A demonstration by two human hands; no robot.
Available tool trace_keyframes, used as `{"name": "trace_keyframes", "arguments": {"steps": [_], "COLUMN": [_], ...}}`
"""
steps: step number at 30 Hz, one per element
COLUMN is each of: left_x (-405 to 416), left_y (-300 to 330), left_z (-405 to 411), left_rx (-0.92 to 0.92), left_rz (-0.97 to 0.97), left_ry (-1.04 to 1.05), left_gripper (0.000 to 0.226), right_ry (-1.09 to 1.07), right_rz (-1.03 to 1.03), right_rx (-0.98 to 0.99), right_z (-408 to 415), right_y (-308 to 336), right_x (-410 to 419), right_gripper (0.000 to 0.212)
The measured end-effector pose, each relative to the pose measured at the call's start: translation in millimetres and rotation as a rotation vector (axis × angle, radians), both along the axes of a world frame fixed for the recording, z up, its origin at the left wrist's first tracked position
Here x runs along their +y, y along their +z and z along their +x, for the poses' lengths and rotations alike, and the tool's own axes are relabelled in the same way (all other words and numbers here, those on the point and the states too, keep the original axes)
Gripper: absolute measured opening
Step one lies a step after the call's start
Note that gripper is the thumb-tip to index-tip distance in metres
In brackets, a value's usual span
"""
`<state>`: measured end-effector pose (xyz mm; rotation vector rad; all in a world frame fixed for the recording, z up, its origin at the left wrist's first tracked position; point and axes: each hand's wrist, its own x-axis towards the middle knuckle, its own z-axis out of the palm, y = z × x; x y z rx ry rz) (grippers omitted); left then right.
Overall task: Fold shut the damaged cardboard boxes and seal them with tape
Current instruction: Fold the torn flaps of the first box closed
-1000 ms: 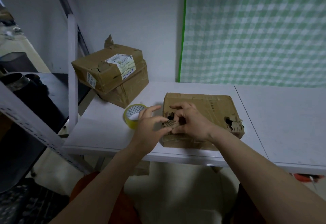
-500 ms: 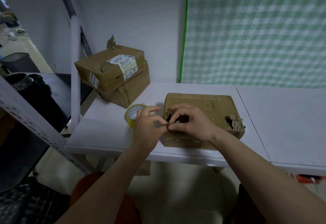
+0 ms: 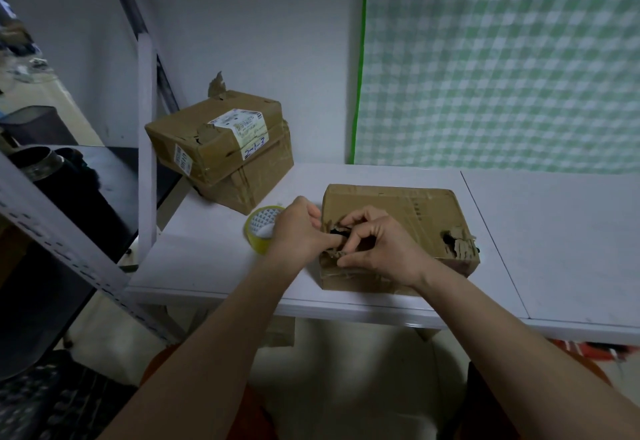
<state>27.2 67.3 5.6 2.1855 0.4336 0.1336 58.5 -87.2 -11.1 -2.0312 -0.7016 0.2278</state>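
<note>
A flat brown cardboard box (image 3: 408,211) lies near the front edge of the white table (image 3: 221,259). Its near left corner is torn open, and a second ragged hole (image 3: 452,242) shows at its near right corner. My left hand (image 3: 298,235) pinches the torn cardboard at the left corner. My right hand (image 3: 381,249) grips the same torn scraps from the right, fingers curled over the dark hole. A roll of yellowish clear tape (image 3: 261,228) lies flat just left of my left hand, partly hidden by it.
Two more damaged boxes (image 3: 214,141) are stacked at the table's back left against the wall, the top one labelled. A white shelf post (image 3: 147,141) and slanted rack stand to the left. A second white table (image 3: 561,231) adjoins on the right. Green checked cloth hangs behind.
Both hands stay at the box's torn left corner. The left fingers have curled in closer onto the torn cardboard, and the right fingers have shifted over the hole.
</note>
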Motion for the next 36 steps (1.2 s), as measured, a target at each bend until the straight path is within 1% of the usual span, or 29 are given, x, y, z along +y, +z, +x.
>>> {"name": "trace_keyframes", "arguments": {"steps": [2,4,7,8,9,11,15,17,18,20,23,24,27,29,30,32,34,36], "left_x": [-0.6,-0.9,-1.8,-1.3,-0.6,1.1,4.8,5.3,4.3,0.4,-4.7,-5.3,-3.5,-2.8,-2.6,-2.2,-2.0,-1.5], "left_y": [-1.9,-5.7,-14.4,-17.5,-20.1,-23.6,-29.8,-31.7,-31.7,-30.4,-27.9,-27.6,-29.6,-30.4,-30.9,-31.2,-31.5,-32.7], "left_z": [-0.1,-2.2,-5.6,-6.1,-6.7,-7.1,-5.4,-5.3,-5.4,-6.1,-7.4,-7.3,-5.4,-5.0,-4.8,-4.6,-4.8,-5.1], "left_rx": [-0.032,-0.067,-0.159,-0.192,-0.231,-0.301,-0.311,-0.302,-0.296,-0.285,-0.247,-0.235,-0.231,-0.237,-0.243,-0.253,-0.249,-0.252], "left_rz": [0.067,0.113,0.124,0.119,0.123,0.145,0.105,0.055,0.035,0.018,-0.006,-0.009,-0.03,-0.034,-0.036,-0.038,-0.023,-0.009], "left_ry": [0.018,0.031,0.056,0.073,0.087,0.102,0.106,0.114,0.123,0.145,0.176,0.182,0.193,0.201,0.204,0.207,0.192,0.154], "left_gripper": [0.037,0.027,0.006,0.002,0.005,0.019,0.04,0.043,0.041,0.034,0.02,0.017,0.016,0.017,0.017,0.016,0.012,0.006], "right_ry": [0.011,0.015,0.016,0.016,0.018,0.027,0.072,0.036,-0.013,-0.112,-0.165,-0.152,-0.053,0.016,0.038,0.057,0.073,0.103], "right_rz": [-0.012,-0.016,-0.028,-0.032,-0.032,-0.035,-0.007,0.056,0.068,0.015,-0.232,-0.291,-0.431,-0.52,-0.537,-0.509,-0.446,-0.374], "right_rx": [0.007,0.002,-0.009,-0.008,-0.005,0.001,0.04,0.092,0.084,0.006,-0.115,-0.145,-0.227,-0.323,-0.377,-0.461,-0.497,-0.507], "right_z": [-0.2,-0.1,0.4,0.7,1.0,1.6,0.5,2.4,5.5,14.0,25.6,28.3,33.0,35.1,36.3,37.8,40.2,41.2], "right_y": [-0.7,-1.4,-2.1,-2.2,-2.4,-2.1,5.1,11.8,14.7,18.8,22.7,23.0,23.7,21.3,19.2,15.1,9.9,4.9], "right_x": [-4.3,-5.6,-3.9,-3.4,-3.3,-4.1,-4.8,-3.3,-1.0,5.8,17.7,21.3,31.5,37.7,39.5,39.6,36.0,32.3], "right_gripper": [0.012,0.011,0.012,0.013,0.014,0.015,0.007,0.019,0.024,0.024,0.005,0.008,0.032,0.036,0.034,0.023,0.01,0.006]}}
